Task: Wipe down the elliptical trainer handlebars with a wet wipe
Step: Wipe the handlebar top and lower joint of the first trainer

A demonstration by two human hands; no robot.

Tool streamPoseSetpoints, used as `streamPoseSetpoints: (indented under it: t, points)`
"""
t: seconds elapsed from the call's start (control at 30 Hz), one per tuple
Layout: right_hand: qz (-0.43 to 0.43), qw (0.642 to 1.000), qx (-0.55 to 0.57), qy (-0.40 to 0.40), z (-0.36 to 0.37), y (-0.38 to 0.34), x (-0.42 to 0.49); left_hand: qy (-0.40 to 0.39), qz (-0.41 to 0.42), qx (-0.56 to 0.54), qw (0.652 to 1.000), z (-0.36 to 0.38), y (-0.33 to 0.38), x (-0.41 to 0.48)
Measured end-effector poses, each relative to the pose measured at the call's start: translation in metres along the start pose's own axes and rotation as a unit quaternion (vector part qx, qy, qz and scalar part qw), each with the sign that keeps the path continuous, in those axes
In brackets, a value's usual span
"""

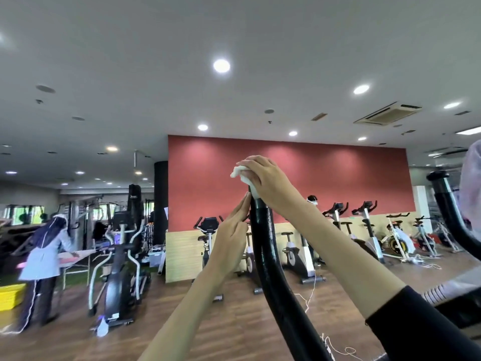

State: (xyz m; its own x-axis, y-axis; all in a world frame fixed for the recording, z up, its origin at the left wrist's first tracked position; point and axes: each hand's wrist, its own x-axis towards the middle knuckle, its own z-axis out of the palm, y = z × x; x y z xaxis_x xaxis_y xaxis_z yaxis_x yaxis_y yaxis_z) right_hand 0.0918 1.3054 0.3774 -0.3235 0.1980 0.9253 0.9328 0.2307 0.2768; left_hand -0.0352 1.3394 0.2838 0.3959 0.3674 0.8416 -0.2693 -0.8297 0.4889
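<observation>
A black curved elliptical handlebar (268, 256) rises through the middle of the view. My right hand (268, 178) grips a white wet wipe (240, 174) over the handlebar's top end, fingers curled round it. My left hand (231, 230) rests flat against the left side of the bar just below, fingers straight. The tip of the bar is hidden under the wipe and my right hand. A second black handlebar (447, 209) curves up at the right edge.
Another elliptical (122, 256) stands at left, with a person in a light coat (44, 254) leaning over a table beyond it. Exercise bikes (338, 230) line the red wall (286, 165). A yellow crate (10, 295) sits at far left on the wooden floor.
</observation>
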Motion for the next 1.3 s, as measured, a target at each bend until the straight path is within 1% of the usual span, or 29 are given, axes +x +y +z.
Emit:
streamPoseSetpoints:
  t: [0.03,0.07,0.2,0.3,0.37,0.4,0.47,0.57,0.67,0.7,0.73,0.83,0.93,0.97,1.03,1.07,1.17,1.27,1.3]
  points:
    - [-0.029,0.999,-0.007,0.013,0.002,0.002,-0.002,0.0,-0.002,-0.004,1.0,0.0,0.001,0.0]
    - [-0.024,1.0,0.011,0.014,0.002,0.001,-0.004,-0.001,-0.003,-0.007,1.0,0.0,0.002,0.0]
    - [0.062,0.993,0.096,0.035,0.003,0.001,-0.014,-0.012,-0.011,-0.011,1.0,-0.003,0.002,0.0]
    - [0.133,0.976,0.166,0.039,0.001,-0.004,-0.014,-0.018,-0.011,-0.012,1.0,-0.005,0.0,0.001]
    - [0.17,0.969,0.176,0.024,-0.001,-0.008,-0.01,-0.018,-0.014,-0.029,0.999,-0.004,-0.001,0.002]
    - [0.176,0.97,0.165,0.02,-0.001,-0.008,-0.008,-0.017,-0.017,-0.04,0.999,-0.004,-0.002,0.002]
    - [0.167,0.976,0.136,0.016,-0.001,-0.01,-0.006,-0.016,-0.016,-0.054,0.998,-0.004,-0.003,0.003]
    - [0.124,0.991,0.05,0.008,0.001,-0.008,-0.005,-0.011,-0.014,-0.07,0.997,-0.006,-0.006,0.005]
    - [0.046,0.999,-0.017,0.012,-0.001,-0.014,-0.01,-0.01,-0.028,-0.103,0.994,-0.008,-0.005,0.007]
    - [0.016,0.999,-0.03,0.012,0.0,-0.014,-0.013,-0.011,-0.03,-0.104,0.994,-0.008,-0.003,0.007]
    - [0.003,0.999,-0.031,0.004,0.0,-0.014,-0.018,-0.013,-0.03,-0.101,0.994,-0.009,-0.002,0.008]
    - [0.045,0.999,-0.006,-0.001,0.002,-0.015,-0.029,-0.016,-0.044,-0.092,0.995,-0.011,0.003,0.008]
    - [0.094,0.994,0.04,0.034,0.004,-0.023,-0.026,-0.011,-0.053,-0.077,0.996,-0.009,0.006,0.007]
    - [0.122,0.989,0.064,0.044,0.003,-0.025,-0.021,-0.009,-0.056,-0.073,0.996,-0.008,0.005,0.006]
    - [0.177,0.978,0.097,0.052,0.004,-0.027,-0.011,-0.003,-0.055,-0.067,0.996,-0.007,0.005,0.005]
    - [0.185,0.977,0.095,0.053,0.005,-0.027,-0.009,-0.001,-0.052,-0.065,0.997,-0.006,0.004,0.005]
    - [0.165,0.982,0.072,0.054,0.006,-0.023,-0.013,0.008,-0.044,-0.069,0.997,-0.003,0.003,0.004]
    - [0.107,0.994,0.018,0.025,0.002,-0.018,-0.022,0.019,-0.027,-0.067,0.997,0.001,0.005,0.004]
    - [0.086,0.996,0.0,0.026,0.002,-0.016,-0.025,0.022,-0.022,-0.069,0.997,0.001,0.006,0.003]
